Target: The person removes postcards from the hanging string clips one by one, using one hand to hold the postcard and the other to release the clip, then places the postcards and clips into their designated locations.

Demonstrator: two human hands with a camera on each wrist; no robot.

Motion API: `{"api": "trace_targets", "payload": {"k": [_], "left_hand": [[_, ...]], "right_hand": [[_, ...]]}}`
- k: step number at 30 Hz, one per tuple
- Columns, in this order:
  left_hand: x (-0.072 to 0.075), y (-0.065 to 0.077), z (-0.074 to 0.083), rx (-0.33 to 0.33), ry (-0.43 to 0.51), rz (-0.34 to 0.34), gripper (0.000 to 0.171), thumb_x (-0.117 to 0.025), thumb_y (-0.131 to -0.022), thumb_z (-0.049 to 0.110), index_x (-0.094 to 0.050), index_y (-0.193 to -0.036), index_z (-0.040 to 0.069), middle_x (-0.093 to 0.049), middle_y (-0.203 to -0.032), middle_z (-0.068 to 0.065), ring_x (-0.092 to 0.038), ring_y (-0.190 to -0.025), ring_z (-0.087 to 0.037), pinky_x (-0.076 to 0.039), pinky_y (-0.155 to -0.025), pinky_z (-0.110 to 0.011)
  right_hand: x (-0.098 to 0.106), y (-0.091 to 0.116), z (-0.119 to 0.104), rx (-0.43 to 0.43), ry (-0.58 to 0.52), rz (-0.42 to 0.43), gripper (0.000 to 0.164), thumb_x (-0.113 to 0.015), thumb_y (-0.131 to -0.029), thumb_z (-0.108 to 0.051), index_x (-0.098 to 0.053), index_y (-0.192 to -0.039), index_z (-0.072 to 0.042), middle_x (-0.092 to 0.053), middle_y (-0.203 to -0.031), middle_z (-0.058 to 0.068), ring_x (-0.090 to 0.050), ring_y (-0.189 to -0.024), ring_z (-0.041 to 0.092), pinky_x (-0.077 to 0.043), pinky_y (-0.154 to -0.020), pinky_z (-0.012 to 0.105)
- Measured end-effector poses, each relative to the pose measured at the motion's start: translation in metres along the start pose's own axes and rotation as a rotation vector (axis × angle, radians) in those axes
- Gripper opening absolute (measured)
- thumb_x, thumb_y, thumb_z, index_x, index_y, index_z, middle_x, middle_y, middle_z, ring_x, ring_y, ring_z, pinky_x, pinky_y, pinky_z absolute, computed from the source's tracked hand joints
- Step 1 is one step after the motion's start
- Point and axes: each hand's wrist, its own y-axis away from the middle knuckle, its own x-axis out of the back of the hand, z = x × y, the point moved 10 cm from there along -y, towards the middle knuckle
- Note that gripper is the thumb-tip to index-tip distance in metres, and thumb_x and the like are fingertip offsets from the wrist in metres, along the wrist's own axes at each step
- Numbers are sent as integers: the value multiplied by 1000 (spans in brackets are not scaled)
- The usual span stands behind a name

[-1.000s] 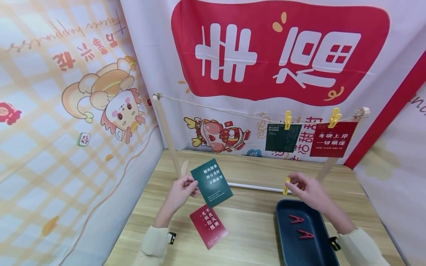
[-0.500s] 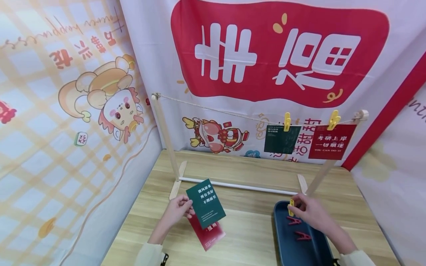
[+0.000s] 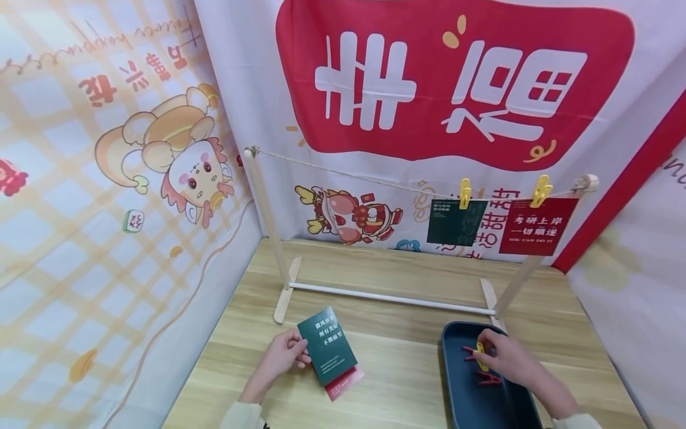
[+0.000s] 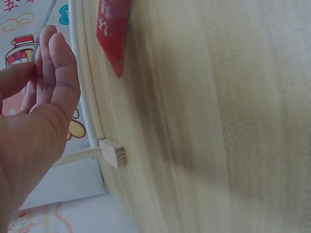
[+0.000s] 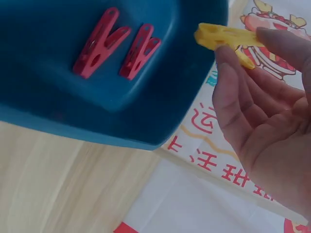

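Observation:
My left hand (image 3: 286, 353) pinches the left edge of a green card (image 3: 327, 347) with white lettering. Beneath that card lies a red card (image 3: 345, 382) on the table, mostly covered in the head view; one corner shows in the left wrist view. Between thumb and fingers, my right hand (image 3: 506, 356) holds a yellow clothespin (image 5: 228, 38) above the blue tray (image 3: 452, 381). Inside the tray are two red clothespins (image 5: 99, 46). On the string hang a dark green card (image 3: 452, 223) and a red card (image 3: 536, 229), each under a yellow clothespin (image 3: 465, 193).
A wooden stand with a left post (image 3: 268, 220) and a right post (image 3: 517, 286) carries the string (image 3: 343, 173). A white rod (image 3: 386, 297) joins its feet low on the wooden table (image 3: 396, 381). Printed cloths (image 3: 450, 83) hang behind and at the sides.
My left hand has come down and toward me with the green card, which now covers most of the red one. The right hand has lowered the yellow clothespin over the tray.

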Motion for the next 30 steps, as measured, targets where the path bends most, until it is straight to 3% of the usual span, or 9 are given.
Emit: {"api": "trace_targets", "payload": {"k": [5, 7, 11, 15, 19, 25, 30], "left_hand": [[0, 3, -8, 36, -5, 5, 15, -56, -97, 8, -54, -97, -6, -69, -84, -19, -71, -69, -21, -60, -63, -34], [-2, 4, -10, 48, -4, -3, 15, -56, -97, 8, -55, -96, -7, -69, -83, -19, -71, -69, -20, -60, -64, -34], [-5, 7, -17, 81, -1, -20, 14, -56, -96, 9, -56, -95, -6, -70, -81, -16, -70, -67, -17, -60, -63, -33], [-9, 8, -23, 94, 0, -41, 15, -56, -96, 7, -56, -96, -8, -70, -80, -15, -70, -66, -16, -59, -61, -31], [-14, 7, -26, 111, -19, -46, 15, -56, -95, 6, -58, -97, -9, -70, -79, -15, -70, -64, -16, -59, -58, -30], [-14, 5, -37, 207, -117, -22, 11, -56, -96, 10, -59, -95, -1, -70, -77, -11, -68, -60, -15, -54, -50, -26], [-15, 3, -40, 216, -153, -25, 11, -57, -96, 10, -58, -93, 0, -70, -75, -10, -67, -58, -15, -53, -49, -25]], "right_hand": [[-16, 0, 9, -11, 24, -60, 28, -73, -86, -34, -62, -99, -12, -58, -73, -4, -51, -61, 11, -41, -54, 24], [-23, 2, 9, 20, 39, -81, 25, -73, -87, -31, -61, -94, -11, -55, -70, -4, -49, -59, 9, -40, -52, 24], [-38, 7, 11, 5, 85, -128, 22, -75, -85, -24, -56, -84, -12, -52, -68, -2, -48, -59, 11, -38, -53, 27], [-60, 11, 19, -107, 128, -243, 19, -75, -85, -19, -58, -87, -11, -55, -72, 2, -52, -65, 18, -44, -58, 33], [-78, 12, 23, -147, 107, -343, 17, -74, -86, -16, -59, -90, -9, -57, -76, 4, -54, -69, 19, -47, -62, 36], [-89, 11, 31, -161, 85, -375, 19, -74, -87, -18, -59, -93, -7, -58, -78, 6, -55, -70, 21, -49, -63, 38], [-98, 7, 41, -199, 84, -406, 20, -73, -87, -20, -60, -95, -7, -59, -81, 6, -56, -73, 21, -51, -66, 38]]}}
